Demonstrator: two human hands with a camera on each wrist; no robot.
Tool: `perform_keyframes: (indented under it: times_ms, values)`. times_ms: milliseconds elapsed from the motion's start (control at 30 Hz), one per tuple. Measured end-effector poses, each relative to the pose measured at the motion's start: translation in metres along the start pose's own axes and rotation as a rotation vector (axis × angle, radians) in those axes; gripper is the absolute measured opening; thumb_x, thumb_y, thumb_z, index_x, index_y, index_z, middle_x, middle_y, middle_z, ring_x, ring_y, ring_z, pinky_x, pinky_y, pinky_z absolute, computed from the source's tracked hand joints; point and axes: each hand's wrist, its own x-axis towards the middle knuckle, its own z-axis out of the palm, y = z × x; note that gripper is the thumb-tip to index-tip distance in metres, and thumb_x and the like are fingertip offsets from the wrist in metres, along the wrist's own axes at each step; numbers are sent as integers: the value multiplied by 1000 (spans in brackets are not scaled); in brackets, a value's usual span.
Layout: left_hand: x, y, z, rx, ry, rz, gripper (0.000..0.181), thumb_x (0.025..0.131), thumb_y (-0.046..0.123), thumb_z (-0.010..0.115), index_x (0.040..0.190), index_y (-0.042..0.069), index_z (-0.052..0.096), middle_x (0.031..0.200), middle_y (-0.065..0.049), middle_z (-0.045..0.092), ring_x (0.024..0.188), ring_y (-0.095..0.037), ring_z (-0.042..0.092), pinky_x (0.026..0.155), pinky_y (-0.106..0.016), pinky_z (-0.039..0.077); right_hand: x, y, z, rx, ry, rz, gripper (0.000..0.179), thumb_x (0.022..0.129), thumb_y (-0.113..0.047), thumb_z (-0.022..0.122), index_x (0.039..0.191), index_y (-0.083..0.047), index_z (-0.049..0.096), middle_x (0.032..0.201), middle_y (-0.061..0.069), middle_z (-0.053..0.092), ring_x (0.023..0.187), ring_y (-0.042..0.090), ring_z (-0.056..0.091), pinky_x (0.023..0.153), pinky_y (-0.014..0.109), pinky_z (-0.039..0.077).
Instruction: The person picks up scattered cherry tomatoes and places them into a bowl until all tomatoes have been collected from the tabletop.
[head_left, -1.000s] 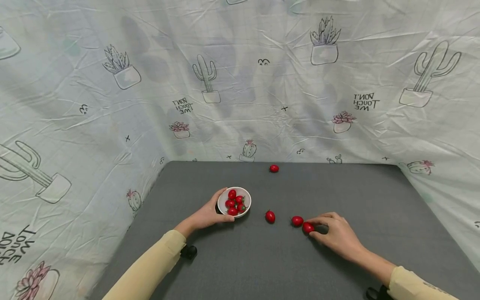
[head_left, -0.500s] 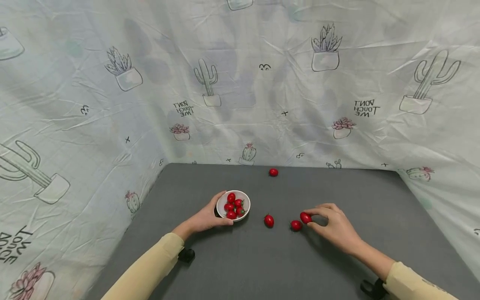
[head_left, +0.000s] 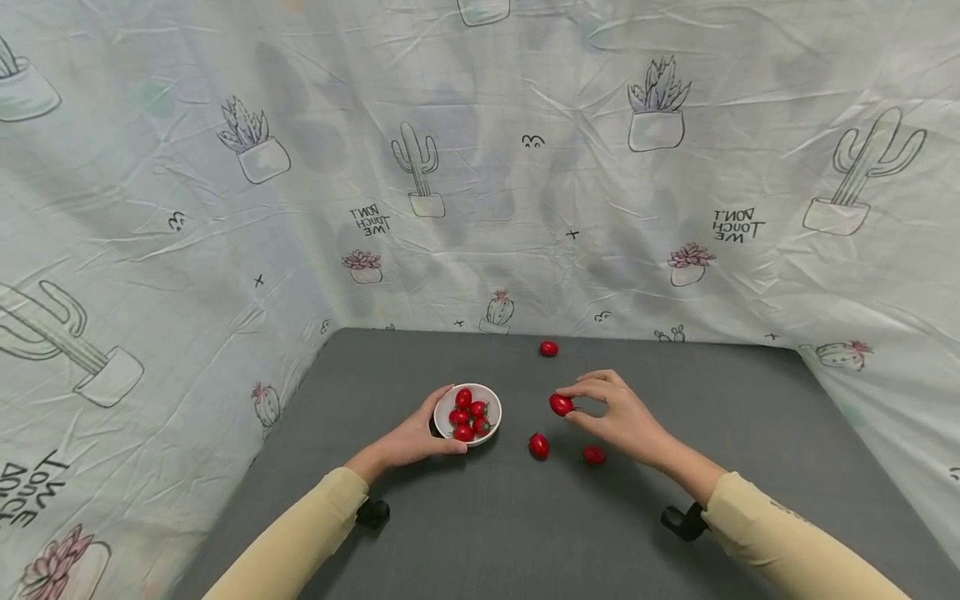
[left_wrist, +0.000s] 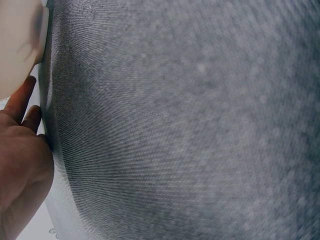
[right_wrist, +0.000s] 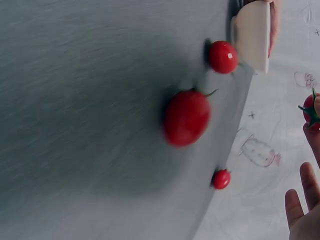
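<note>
My left hand (head_left: 416, 433) grips the side of a white bowl (head_left: 495, 406), its thumb on the near rim and its fingers around the left. Several red cherry tomatoes (head_left: 463, 398) lie inside the bowl. My right hand (head_left: 622, 417) pinches one cherry tomato (head_left: 560, 405) between thumb and fingertips, raised over the table to the right of the bowl. The right wrist view shows the green stem end of this held tomato (right_wrist: 311, 111) at its right edge. Part of the bowl (left_wrist: 20, 45) appears in the left wrist view, with the left hand below it.
Three loose cherry tomatoes lie on the grey table (head_left: 450, 533): one tomato (head_left: 538, 446) right of the bowl, another tomato (head_left: 594, 455) below the right hand, and a third tomato (head_left: 549, 348) near the back edge. A patterned curtain (head_left: 480, 167) hangs behind.
My right hand has lifted a cherry tomato off the table, away from the one beside it, and carried it left towards the bowl. My left hand keeps its hold on the bowl.
</note>
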Motion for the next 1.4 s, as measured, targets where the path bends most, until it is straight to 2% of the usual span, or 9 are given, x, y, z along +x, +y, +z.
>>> perform_keyframes:
  times_ms: [133,367,633,1033,1400]
  values:
    - [1,0,-1,-3,0,-10,113,79,44,89,164,30,17,165,-4,23,148,-26,29,115,-56,29,17,-7,9,7,-29,-8,32,94,-25,78,126,-27,74,127,-7,64,128,18,46,97,53,46]
    - [2,0,-1,10,10,-16,114,77,47,90,164,31,17,165,-3,24,148,-26,30,115,-56,29,39,-18,21,89,-84,12,34,96,-30,75,130,-29,72,138,-2,55,132,19,43,98,56,46]
    - [3,1,0,-10,4,-23,114,78,46,89,164,29,16,163,-3,27,144,-25,34,113,-53,33,61,-29,40,49,-126,-16,34,95,-24,77,129,-25,73,137,4,57,131,20,44,98,53,47]
    - [1,2,0,-15,-18,-15,113,81,46,87,165,27,13,163,-6,26,144,-26,35,112,-54,33,83,-41,59,52,-212,1,31,96,-26,75,127,-28,75,139,3,54,131,21,45,97,48,48]
    - [0,1,-1,-9,-20,-17,113,81,48,87,164,28,13,162,-5,28,142,-25,37,112,-53,34,98,-39,73,28,-239,-44,30,95,-22,77,125,-24,76,139,8,57,133,26,44,101,55,42]
